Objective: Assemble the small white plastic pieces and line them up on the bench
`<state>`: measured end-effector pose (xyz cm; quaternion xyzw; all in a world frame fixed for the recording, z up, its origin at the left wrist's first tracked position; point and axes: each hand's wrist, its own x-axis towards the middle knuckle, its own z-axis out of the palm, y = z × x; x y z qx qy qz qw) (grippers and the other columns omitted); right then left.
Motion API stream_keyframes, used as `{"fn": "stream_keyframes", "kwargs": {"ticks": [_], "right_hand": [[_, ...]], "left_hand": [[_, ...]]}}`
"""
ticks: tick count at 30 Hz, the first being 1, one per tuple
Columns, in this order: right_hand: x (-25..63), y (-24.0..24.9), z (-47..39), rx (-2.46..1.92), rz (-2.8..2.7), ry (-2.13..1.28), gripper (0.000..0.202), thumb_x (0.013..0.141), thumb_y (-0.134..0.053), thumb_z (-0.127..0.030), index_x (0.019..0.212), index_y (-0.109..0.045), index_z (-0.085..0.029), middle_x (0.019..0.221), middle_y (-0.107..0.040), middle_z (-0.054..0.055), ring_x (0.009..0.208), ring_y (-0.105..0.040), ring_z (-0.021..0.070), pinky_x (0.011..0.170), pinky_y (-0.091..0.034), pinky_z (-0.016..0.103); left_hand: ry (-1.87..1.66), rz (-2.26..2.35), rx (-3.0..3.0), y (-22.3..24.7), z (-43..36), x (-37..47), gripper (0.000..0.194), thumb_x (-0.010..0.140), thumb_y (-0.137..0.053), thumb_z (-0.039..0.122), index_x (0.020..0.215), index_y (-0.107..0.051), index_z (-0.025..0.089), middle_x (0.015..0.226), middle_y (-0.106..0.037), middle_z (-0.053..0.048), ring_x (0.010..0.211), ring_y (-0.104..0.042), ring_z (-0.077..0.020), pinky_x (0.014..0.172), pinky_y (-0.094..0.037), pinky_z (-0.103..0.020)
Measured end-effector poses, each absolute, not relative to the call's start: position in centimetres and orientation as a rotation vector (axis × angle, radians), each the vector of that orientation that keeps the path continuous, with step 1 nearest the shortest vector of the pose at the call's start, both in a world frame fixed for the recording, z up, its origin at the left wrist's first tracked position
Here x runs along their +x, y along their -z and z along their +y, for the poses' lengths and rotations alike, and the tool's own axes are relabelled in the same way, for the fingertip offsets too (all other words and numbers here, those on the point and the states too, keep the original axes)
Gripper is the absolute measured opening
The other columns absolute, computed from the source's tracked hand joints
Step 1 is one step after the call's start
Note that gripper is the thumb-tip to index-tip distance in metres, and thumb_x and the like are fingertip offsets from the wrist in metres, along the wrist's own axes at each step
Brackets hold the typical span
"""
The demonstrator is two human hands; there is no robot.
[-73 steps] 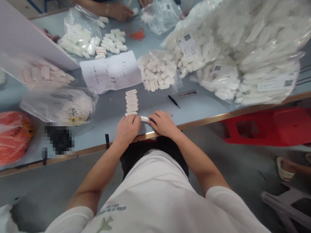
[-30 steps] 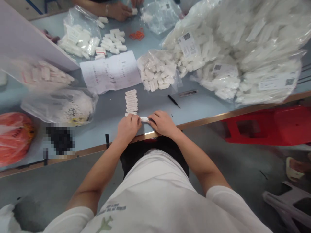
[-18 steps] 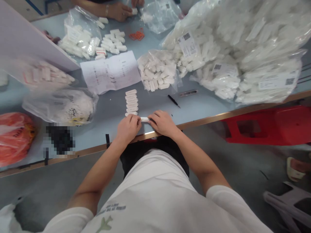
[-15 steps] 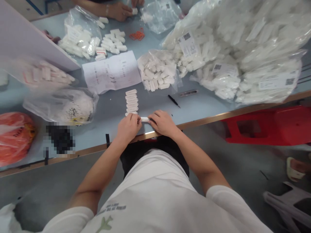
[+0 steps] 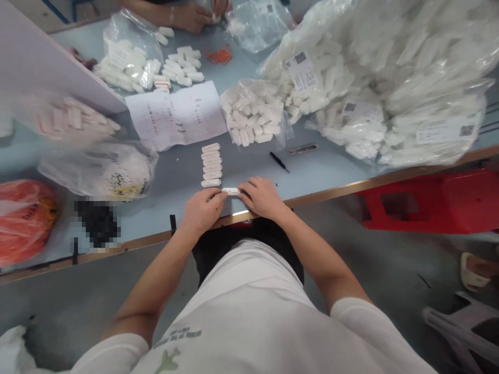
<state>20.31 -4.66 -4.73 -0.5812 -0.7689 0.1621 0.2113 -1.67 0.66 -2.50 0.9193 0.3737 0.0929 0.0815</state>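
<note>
A small, narrow white plastic piece (image 5: 231, 191) with a row of small marks along it lies between my two hands near the table's front edge. My left hand (image 5: 203, 210) pinches its left end with closed fingers. At the other end my right hand (image 5: 262, 197) grips it, thumb and fingers together. Several similar white pieces (image 5: 211, 161) form a neat column just beyond my left hand. To the right of that column lie a slim black pointed tool (image 5: 279, 161) and a pair of metal thread snips (image 5: 303, 149).
A printed sheet (image 5: 177, 117) lies behind the column. Clear bags of white pieces (image 5: 253, 111) crowd the back and right. An orange bag (image 5: 25, 223) stands at left. Across the table, another person's hands (image 5: 195, 18) handle a small piece. A red stool (image 5: 440, 202) is at right.
My left hand has shifted slightly left and its fingers have changed position, uncovering the nearest piece of the column. The printed sheet's left side has moved a little. My right hand stays in place.
</note>
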Motion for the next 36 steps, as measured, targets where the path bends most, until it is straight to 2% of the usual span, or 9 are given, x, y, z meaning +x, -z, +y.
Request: {"fn": "stream_keyframes", "kwargs": {"ticks": [8,13,19,24,28,32,36], "right_hand": [[20.3,4.6,-4.7,-1.611,-2.135,-0.444,0.028,0.102,-0.047,-0.037,0.107,-0.067,-0.018,0.098,-0.066,0.011,0.091,-0.052,0.024,0.08,-0.036,0.036],[20.3,4.8,-4.7,-1.613,-2.124,-0.435,0.029,0.102,-0.047,-0.038,0.108,-0.067,-0.018,0.099,-0.066,0.01,0.092,-0.053,0.0238,0.081,-0.037,0.036],[20.3,4.8,-4.7,-1.617,-2.122,-0.445,0.028,0.102,-0.047,-0.038,0.107,-0.067,-0.018,0.099,-0.066,0.01,0.092,-0.053,0.0239,0.08,-0.037,0.036],[20.2,4.8,-4.7,-1.618,-2.12,-0.425,0.029,0.102,-0.046,-0.039,0.107,-0.067,-0.018,0.098,-0.066,0.01,0.091,-0.053,0.0235,0.08,-0.037,0.035],[20.2,4.8,-4.8,-1.631,-2.111,-0.431,0.027,0.101,-0.048,-0.038,0.105,-0.067,-0.018,0.096,-0.066,0.01,0.09,-0.053,0.0235,0.079,-0.037,0.035],[20.3,4.8,-4.7,-1.642,-2.106,-0.477,0.025,0.101,-0.049,-0.036,0.105,-0.067,-0.018,0.098,-0.066,0.01,0.09,-0.054,0.0233,0.079,-0.037,0.035],[20.3,4.8,-4.7,-1.638,-2.095,-0.472,0.024,0.1,-0.05,-0.035,0.105,-0.067,-0.019,0.098,-0.067,0.01,0.091,-0.054,0.0235,0.079,-0.037,0.035]], "left_hand": [[-0.367,1.237,2.684,2.8,0.4,-1.7,0.029,0.099,-0.048,0.034,0.11,-0.074,0.025,0.113,-0.074,-0.009,0.099,-0.069,-0.022,0.084,-0.051,-0.034],[-0.244,1.174,2.774,2.7,0.4,-2.1,0.033,0.1,-0.043,0.03,0.116,-0.072,0.029,0.114,-0.074,-0.006,0.097,-0.069,-0.0233,0.077,-0.047,-0.035],[-0.307,1.227,2.72,2.8,0.6,-2.0,0.03,0.098,-0.048,0.032,0.114,-0.073,0.029,0.117,-0.073,-0.006,0.098,-0.068,-0.0222,0.081,-0.048,-0.034],[-0.25,1.148,2.774,2.7,0.6,-2.1,0.035,0.098,-0.043,0.025,0.117,-0.072,0.031,0.118,-0.072,-0.007,0.099,-0.067,-0.023,0.08,-0.048,-0.035],[-0.387,1.126,2.738,2.1,1.0,-1.9,0.033,0.096,-0.044,0.023,0.111,-0.072,0.028,0.118,-0.071,-0.007,0.101,-0.066,-0.0218,0.088,-0.05,-0.036],[-0.61,1.484,2.563,2.0,3.8,-2.6,0.029,0.095,-0.046,0.026,0.11,-0.07,0.024,0.11,-0.07,-0.009,0.102,-0.065,-0.0215,0.092,-0.051,-0.035],[-0.586,1.84,2.466,2.6,8.7,-4.5,0.03,0.094,-0.046,0.028,0.113,-0.067,0.02,0.112,-0.066,-0.011,0.103,-0.061,-0.0258,0.088,-0.048,-0.039]]}}
